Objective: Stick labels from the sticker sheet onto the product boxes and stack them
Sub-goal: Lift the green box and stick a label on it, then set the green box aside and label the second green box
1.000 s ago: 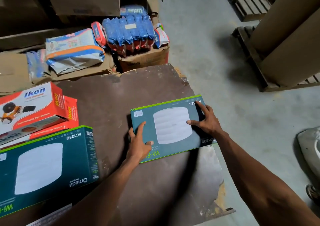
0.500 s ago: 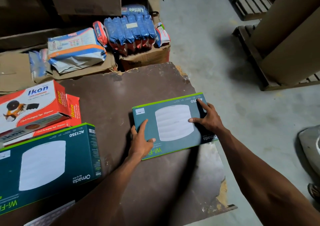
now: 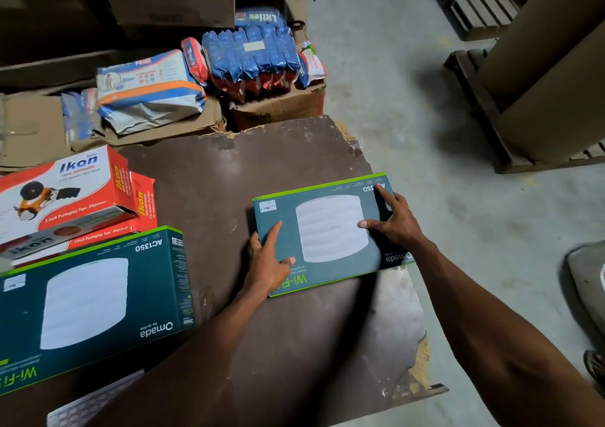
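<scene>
Head view: both hands, left (image 3: 266, 264) and right (image 3: 394, 218), lie flat with straight fingers on a green box (image 3: 327, 233) at the bench (image 3: 212, 181) edge. It bears a corner label (image 3: 267, 206); stacking with the second box (image 3: 88, 299) seems left.

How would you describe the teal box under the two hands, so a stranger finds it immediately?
On the dark brown board, look toward its right edge. A flat teal Omada box lies there alone, the left hand and right hand resting on it. The other teal box, far left, is untouched.
</scene>
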The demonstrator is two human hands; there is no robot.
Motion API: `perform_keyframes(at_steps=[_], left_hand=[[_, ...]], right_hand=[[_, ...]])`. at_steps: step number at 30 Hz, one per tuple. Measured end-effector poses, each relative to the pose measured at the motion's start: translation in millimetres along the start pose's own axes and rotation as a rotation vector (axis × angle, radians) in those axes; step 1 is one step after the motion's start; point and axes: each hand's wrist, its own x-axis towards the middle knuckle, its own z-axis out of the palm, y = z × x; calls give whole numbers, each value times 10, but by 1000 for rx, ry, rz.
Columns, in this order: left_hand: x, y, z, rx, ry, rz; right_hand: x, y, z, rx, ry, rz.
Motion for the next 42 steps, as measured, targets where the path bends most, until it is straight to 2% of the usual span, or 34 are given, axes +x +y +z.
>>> perform_keyframes(at_steps=[5,9,14,17,19,24,28,31,35,42], left_hand=[[-43,52,-62,36,-12,-9],[-192,155,-176,46,24,7],[-491,201,-456,-13,102,84],[-715,64,-641,-58,160,157],[-907,-93,-762,-99,192,178],[-1613,-486,-1057,-206,285,179],[-2182,-918,-1278,-270,348,142],[-2545,-1284,-1404,-284,346,93],[-2870,-1790,-1615,-190,369,44],[-3065,-2571,-2043,-295,436,-69]], right_hand=[[-2,-87,0,-162,-14,44],[-153,-273,85,-406,110,57],[-640,-625,282,-201,240,10],[-1055,-902,526,11,278,66],[-1373,-1102,720,184,276,16],[-2223,-1603,1250,412,141,-57],[-2780,-1910,1704,463,24,-78],[-3099,-2087,1987,407,-108,-97],[-3394,-2314,2369,299,-241,-183],[-3700,-2631,3005,163,-419,-161]])
